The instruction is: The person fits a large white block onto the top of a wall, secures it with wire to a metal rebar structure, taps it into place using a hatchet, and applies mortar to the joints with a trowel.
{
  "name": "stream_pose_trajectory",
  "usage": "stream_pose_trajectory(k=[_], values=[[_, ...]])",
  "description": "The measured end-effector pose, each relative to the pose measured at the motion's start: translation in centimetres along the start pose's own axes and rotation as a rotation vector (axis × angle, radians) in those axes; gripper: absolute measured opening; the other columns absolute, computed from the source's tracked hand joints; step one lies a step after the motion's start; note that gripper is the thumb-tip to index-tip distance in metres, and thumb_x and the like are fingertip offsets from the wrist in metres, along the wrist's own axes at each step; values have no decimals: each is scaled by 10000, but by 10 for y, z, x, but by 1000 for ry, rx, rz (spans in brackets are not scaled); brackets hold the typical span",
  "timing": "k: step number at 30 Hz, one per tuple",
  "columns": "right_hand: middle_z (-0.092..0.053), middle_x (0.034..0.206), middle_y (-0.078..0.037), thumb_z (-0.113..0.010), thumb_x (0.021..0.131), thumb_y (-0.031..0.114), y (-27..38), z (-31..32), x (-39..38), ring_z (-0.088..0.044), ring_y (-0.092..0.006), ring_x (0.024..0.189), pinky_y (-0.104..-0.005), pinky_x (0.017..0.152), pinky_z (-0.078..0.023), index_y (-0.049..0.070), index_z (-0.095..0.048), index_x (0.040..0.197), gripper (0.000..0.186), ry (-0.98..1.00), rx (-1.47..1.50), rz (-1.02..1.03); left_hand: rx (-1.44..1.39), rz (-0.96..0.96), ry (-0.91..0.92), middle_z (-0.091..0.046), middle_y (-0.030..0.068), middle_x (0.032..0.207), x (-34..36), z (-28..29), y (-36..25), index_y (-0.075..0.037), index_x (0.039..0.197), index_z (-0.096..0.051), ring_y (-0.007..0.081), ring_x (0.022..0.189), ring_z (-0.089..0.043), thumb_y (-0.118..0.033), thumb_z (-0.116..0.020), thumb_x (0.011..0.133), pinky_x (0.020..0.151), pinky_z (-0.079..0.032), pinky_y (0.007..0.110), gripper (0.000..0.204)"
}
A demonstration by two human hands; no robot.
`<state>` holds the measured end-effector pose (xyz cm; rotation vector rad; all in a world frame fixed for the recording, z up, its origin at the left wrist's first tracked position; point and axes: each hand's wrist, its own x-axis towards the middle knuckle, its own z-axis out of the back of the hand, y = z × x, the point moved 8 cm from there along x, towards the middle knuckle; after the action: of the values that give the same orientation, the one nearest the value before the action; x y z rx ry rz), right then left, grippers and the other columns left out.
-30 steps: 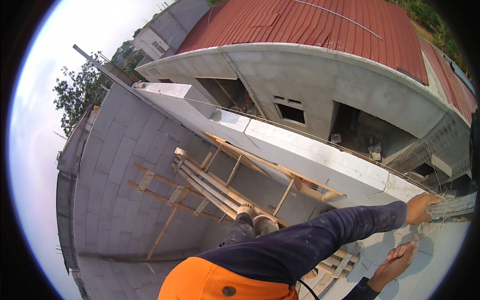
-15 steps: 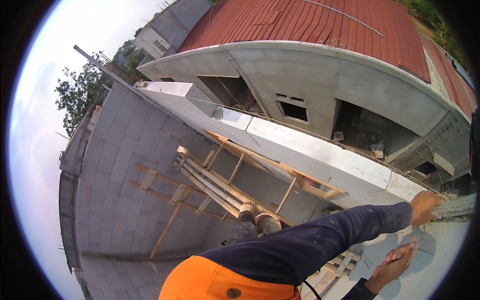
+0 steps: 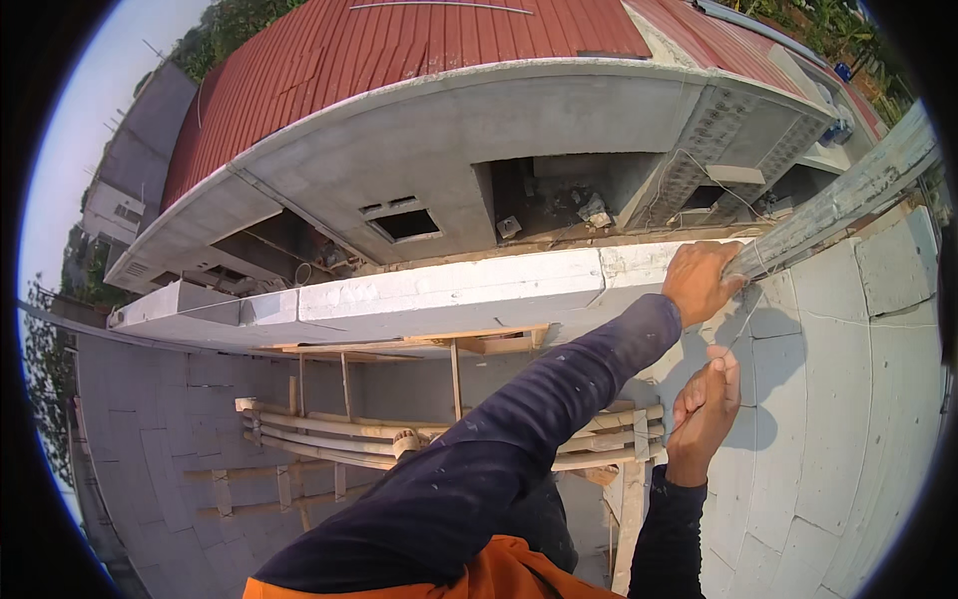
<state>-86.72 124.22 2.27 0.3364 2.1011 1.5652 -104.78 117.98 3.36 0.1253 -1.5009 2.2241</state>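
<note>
My left hand (image 3: 699, 282) rests at the end of the white block wall's top (image 3: 449, 288). Its fingers and thumb close about the lower end of a long grey metal bar (image 3: 838, 205), which slants up to the right; the exact contact is partly hidden. Below it, my right hand (image 3: 705, 409) is closed in a pinch on a thin string (image 3: 740, 329). That string runs up toward the bar's end beside my left hand. Both hands are in front of a pale block wall (image 3: 828, 399), where their shadow falls.
Bamboo poles (image 3: 339, 431) and wooden supports form scaffolding below, with a foot (image 3: 404, 443) on the poles. A wooden frame (image 3: 509, 339) sits against the wall. Beyond stands a grey building (image 3: 559, 120) with a red metal roof (image 3: 419, 45) and dark openings.
My view has swung to the right, so the wall now lies level across it. My right hand's fingers have closed on the string. My left hand stays at the bar's end.
</note>
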Motion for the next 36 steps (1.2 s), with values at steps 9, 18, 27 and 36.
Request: stream_pose_trajectory(k=[9, 18, 27, 36], values=[[-407, 666, 59, -551, 1130, 291, 26, 17, -1, -343, -31, 519, -227, 427, -294, 31, -631, 1217, 286, 13, 3, 62, 59, -72, 7, -743, 280, 1290, 14, -32, -21, 39, 1375, -698, 442, 1215, -707, -380, -797, 959, 1058, -540, 480, 599], [-513, 691, 20, -534, 1144, 218, 28, -33, 3, -503, -93, 590, -262, 514, -436, 31, -618, 1266, 238, 195, 224, -37, 28, -41, 97, -710, 259, 1387, -2, -9, -10, 11, 1477, -616, 391, 1226, -715, -380, -731, 1020, 1033, -556, 433, 613], [-773, 1059, -120, -572, 1131, 259, 60, -77, 34, -743, -204, 969, -333, 859, -559, 75, -608, 1325, 269, 324, 392, -51, -643, 731, 578, -775, 128, 1064, -126, 103, -67, -14, 1296, -707, 174, 956, -738, -496, -448, 1178, 900, -588, 338, 560], [-722, 1323, -143, -599, 1122, 276, 77, -118, 51, -723, -234, 1099, -356, 864, -569, 123, -587, 1342, 268, 404, 606, -166, 550, -90, 493, -742, 130, 831, -28, 222, -176, 19, 1095, -766, 256, 698, -702, -220, -637, 1063, 727, -548, 410, 274]])
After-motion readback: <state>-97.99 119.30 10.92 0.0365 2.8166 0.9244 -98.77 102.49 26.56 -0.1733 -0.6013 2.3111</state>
